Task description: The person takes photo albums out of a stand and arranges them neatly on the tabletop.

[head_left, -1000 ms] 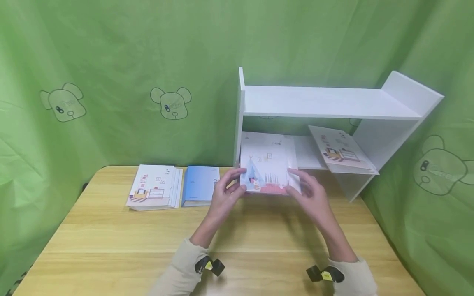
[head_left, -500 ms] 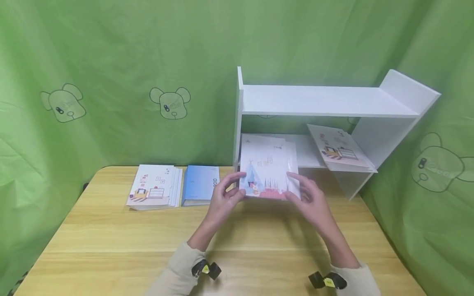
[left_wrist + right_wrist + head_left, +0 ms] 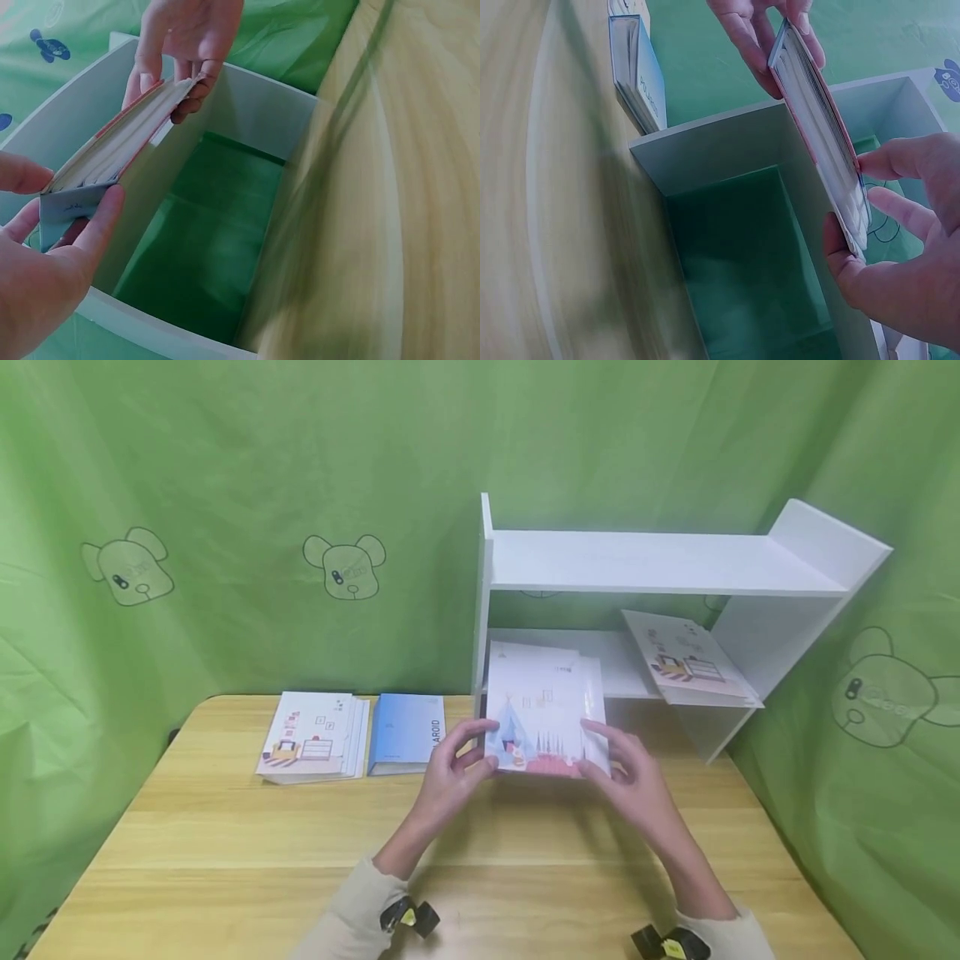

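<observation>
A white photo album with a blue tent and pink fence on its cover is held between both hands. My left hand grips its left edge, thumb near the front corner. My right hand pinches the opposite edge. In the left wrist view the pages show between the covers, with the grey-blue spine at the left hand. The album overlaps the front of the lower board of a white shelf. In the right wrist view, the right fingers bend around the album's edge.
Another illustrated album leans inside the shelf's right end. On the wooden table, left of the shelf, lie a blue album and a white illustrated album. Green curtains hang behind and at both sides.
Both hands have drawn the album slightly toward the person, exposing more of the lower board behind it. The other albums have stayed in place.
</observation>
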Tool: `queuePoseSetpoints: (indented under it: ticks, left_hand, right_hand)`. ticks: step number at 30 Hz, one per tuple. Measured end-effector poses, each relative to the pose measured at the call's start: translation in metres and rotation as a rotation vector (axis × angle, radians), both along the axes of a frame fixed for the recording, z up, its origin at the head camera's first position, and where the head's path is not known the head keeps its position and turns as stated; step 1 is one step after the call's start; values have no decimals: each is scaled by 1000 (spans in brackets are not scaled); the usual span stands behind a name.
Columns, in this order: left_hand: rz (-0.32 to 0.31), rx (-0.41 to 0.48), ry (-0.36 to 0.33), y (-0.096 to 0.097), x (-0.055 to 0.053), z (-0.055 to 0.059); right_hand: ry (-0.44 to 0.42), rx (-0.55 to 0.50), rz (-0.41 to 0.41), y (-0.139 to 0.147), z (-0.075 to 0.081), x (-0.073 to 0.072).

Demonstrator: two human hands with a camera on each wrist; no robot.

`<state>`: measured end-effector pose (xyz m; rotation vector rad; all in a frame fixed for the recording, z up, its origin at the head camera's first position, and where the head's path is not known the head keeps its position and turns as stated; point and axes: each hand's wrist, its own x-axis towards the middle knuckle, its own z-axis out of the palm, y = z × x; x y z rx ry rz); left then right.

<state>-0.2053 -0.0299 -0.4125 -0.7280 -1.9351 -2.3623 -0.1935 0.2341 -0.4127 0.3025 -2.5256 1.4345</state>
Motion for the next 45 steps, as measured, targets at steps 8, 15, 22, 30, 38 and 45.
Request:
queuePoseSetpoints:
  ticks: [8, 15, 22, 30, 38, 45]
  left_hand:
    - [48, 3, 63, 4, 5, -6]
    - [49, 43, 73, 7, 12, -9]
    - [32, 37, 51, 7, 16, -11]
    - [35, 34, 42, 7, 20, -13]
    - [35, 33, 41, 7, 23, -15]
    - [27, 46, 38, 7, 23, -19]
  right_hand:
    - [5, -65, 29, 0, -4, 5]
    - [-2, -116, 51, 0, -5, 10]
    - [-12, -97, 40, 1, -5, 14]
    - [-28, -84, 39, 1, -5, 17]
    - [-29, -73, 45, 2, -6, 19]
    - [-24, -61, 45, 2, -6, 20]
